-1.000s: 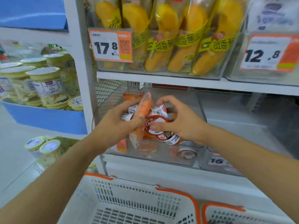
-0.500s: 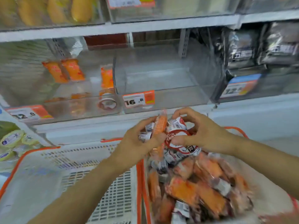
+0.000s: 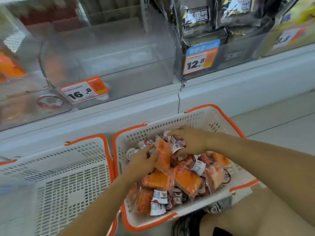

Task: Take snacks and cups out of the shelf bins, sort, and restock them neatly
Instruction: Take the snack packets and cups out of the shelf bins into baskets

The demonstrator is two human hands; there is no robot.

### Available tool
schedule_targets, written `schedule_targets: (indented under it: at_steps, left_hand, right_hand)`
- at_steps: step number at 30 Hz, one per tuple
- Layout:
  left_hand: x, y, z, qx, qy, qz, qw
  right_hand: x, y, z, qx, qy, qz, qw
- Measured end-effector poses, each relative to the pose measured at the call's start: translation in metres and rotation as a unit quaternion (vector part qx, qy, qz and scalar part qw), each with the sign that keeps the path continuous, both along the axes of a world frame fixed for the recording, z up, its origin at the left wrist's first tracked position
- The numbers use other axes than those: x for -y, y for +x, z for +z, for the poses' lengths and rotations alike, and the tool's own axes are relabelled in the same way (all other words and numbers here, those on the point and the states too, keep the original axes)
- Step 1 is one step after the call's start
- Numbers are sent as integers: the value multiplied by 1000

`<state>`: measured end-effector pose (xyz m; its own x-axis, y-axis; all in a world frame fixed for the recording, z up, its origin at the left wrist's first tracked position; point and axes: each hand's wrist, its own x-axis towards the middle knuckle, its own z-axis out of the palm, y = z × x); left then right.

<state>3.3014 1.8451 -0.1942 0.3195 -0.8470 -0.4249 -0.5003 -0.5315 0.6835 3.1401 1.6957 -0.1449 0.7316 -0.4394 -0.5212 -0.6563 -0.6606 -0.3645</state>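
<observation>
left white plastic basket with orange rim (image 3: 56,181): sits on the floor hard against the shelf base, nothing showing inside, so that's the roomy spot. Its right rim is pretty much touching the next basket.

clear plastic shelf bin with the 16.8 price tag (image 3: 109,53): up on the shelf above both baskets, looks bare inside, front lip low.

left hand (image 3: 144,160): down in the right basket, fingers curled round an orange plastic-wrapped snack pack (image 3: 163,155), holding it upright on top of the heap.

pile of orange and red-white snack packs (image 3: 180,183): fills most of the right basket, heaped toward the near side.

right hand (image 3: 190,142): just beside the left one, fingers curled over a few small red-and-white packets (image 3: 177,143) at the top of the pile, gripping them.

right white plastic basket with orange rim (image 3: 209,120): tilted a bit, far wall still bare, near rim right by the person's knee.

black snack bags in the 12.8 bin (image 3: 197,19): upper right shelf, well apart from the hands.
</observation>
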Motion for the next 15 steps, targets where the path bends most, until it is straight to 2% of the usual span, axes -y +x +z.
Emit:
schedule_targets:
  at_steps: [4,6,8,11,13,15]
  left_hand:
    - [0,56,31,46,-2,-47,998]
    - [-5,85,62,56,-31,-74,995]
    - [-12,116,97,60,-85,-57,993]
    - [-26,170,152,60,-163,27,984]
    - [-38,206,187,46,-217,103,970]
    - [-51,244,217,23,-258,174,950]
  right_hand:
    - [-2,18,24,-81,-119,71,987]
    - [-6,35,41,-68,-174,98,978]
    - [-11,56,64,-4,-192,108,975]
    - [-23,97,103,169,-185,94,964]
    - [-33,133,133,275,-195,107,935]
    - [-44,175,164,343,-225,143,900]
